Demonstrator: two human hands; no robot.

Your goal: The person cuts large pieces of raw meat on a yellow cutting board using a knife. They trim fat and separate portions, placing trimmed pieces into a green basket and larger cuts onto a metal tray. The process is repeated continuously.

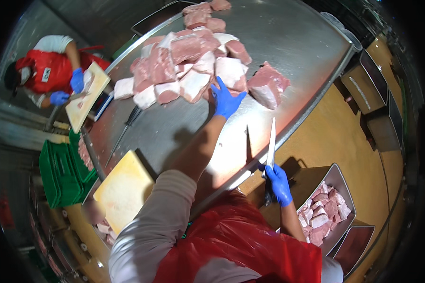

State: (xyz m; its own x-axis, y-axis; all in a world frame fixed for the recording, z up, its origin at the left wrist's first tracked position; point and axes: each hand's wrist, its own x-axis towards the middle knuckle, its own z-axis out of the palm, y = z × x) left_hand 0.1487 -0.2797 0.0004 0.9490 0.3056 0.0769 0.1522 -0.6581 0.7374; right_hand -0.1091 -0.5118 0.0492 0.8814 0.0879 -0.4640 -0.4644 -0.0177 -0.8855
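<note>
Meat (231, 71), apparently being picked: your left hand (227, 100) spreads at its edge.
Your right hand (279, 185) clamps a knife (271, 141); lifting likely needs closed fingers.

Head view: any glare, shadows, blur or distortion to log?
Head view: glare whitens the metal table left of the knife, where a thin shadow also falls; same head view: black corners, curved table edge, a blurred patch beside the cutting board.

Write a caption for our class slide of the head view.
Left gloved hand at a meat pile on a metal table; right gloved hand gripping a knife.
</note>
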